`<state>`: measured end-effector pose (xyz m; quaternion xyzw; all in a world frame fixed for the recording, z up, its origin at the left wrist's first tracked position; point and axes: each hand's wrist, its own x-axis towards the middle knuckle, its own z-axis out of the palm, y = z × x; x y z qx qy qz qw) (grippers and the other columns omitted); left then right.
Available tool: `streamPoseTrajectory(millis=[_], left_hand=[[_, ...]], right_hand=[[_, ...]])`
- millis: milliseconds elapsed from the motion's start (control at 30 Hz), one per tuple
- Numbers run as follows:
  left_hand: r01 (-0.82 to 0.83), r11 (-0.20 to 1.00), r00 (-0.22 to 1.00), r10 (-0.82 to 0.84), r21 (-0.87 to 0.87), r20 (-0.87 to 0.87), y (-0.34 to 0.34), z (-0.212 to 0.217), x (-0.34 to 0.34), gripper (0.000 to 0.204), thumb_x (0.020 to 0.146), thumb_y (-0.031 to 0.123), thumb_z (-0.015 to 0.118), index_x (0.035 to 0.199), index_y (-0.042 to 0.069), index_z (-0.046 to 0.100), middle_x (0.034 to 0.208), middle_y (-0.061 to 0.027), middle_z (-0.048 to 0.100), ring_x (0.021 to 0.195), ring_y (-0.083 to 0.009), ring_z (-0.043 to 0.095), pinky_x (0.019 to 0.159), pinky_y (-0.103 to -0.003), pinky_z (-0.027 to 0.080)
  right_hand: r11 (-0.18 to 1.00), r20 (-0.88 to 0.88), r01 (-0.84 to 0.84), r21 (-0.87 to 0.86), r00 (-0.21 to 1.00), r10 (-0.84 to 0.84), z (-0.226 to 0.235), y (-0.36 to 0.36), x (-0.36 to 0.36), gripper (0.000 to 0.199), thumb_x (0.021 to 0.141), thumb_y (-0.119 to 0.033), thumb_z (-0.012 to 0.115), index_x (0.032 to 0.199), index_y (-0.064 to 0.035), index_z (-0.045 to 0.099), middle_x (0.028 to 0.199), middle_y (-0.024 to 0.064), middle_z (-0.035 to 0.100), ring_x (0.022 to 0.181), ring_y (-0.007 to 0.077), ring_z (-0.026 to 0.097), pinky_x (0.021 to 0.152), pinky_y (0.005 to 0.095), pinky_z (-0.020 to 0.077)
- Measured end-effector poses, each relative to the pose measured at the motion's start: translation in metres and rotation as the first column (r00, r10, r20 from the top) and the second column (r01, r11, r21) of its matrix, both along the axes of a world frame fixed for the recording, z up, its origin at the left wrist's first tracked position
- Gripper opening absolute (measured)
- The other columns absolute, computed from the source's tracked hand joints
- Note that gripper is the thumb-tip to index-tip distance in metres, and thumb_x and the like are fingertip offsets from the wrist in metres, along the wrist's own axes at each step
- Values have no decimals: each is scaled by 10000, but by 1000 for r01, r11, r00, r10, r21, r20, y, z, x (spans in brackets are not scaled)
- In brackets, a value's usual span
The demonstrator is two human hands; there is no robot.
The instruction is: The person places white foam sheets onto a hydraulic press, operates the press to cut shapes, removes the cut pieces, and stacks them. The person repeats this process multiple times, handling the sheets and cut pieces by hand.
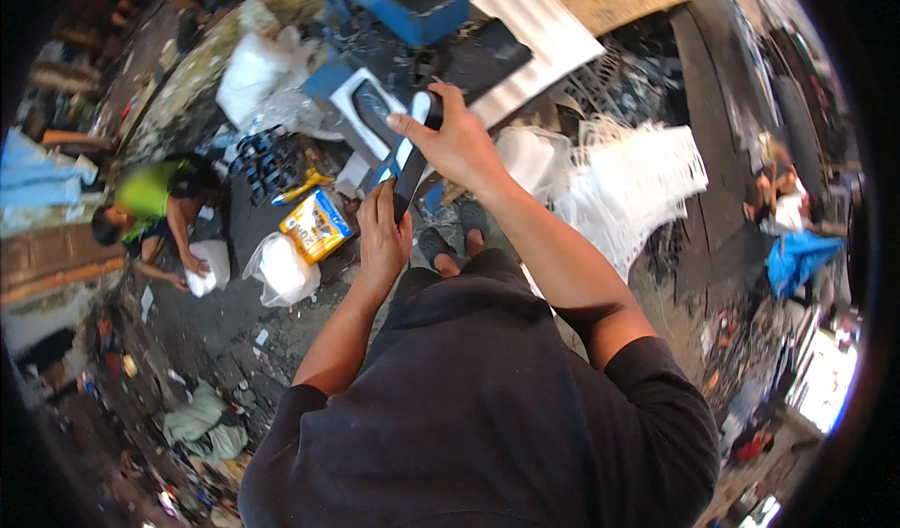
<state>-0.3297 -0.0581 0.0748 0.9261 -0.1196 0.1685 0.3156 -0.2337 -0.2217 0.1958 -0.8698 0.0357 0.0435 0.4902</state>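
Observation:
A bundle of long, flat, sole-shaped pieces (412, 167), black with white and blue parts, slants between my two hands. My right hand (457, 145) is closed around its upper end, thumb reaching over to the left. Lower down, my left hand (382, 235) grips the near end, with its fingers along the left side. Just beyond them lies a white sheet (349, 97) with a dark, rounded oblong in it. Part of the bundle is hidden by my fingers, so I cannot tell how many pieces it has.
A blue machine-like block (427, 23) stands ahead beside a white corrugated sheet (539, 26). White cut-out sheets (647, 167) pile up at right. A yellow pack (319, 226) and white bag (286, 270) sit at left, near a crouching person (155, 200) handling a white bundle.

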Motion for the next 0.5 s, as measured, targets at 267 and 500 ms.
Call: streamPoseTrajectory(millis=[267, 500], left_hand=[[253, 918, 933, -316, -305, -175, -52, 28, 36, 950, 694, 86, 797, 1459, 44, 234, 1292, -293, 481, 1188, -443, 497, 982, -509, 409], [286, 927, 937, -324, -244, -132, -124, -2, 40, 950, 711, 123, 814, 1448, 14, 224, 1319, -286, 494, 1122, -463, 561, 917, -481, 484]], right_hand=[[982, 124, -108, 153, 988, 90, -35, -39, -63, 532, 856, -108, 561, 1349, -75, 362, 931, 298, 640, 877, 469, 643, 763, 490, 494], [957, 39, 291, -15, 956, -290, -78, -87, -50, 450, 869, -84, 578, 1292, -129, 431, 951, 282, 645, 843, 451, 650, 768, 457, 510]])
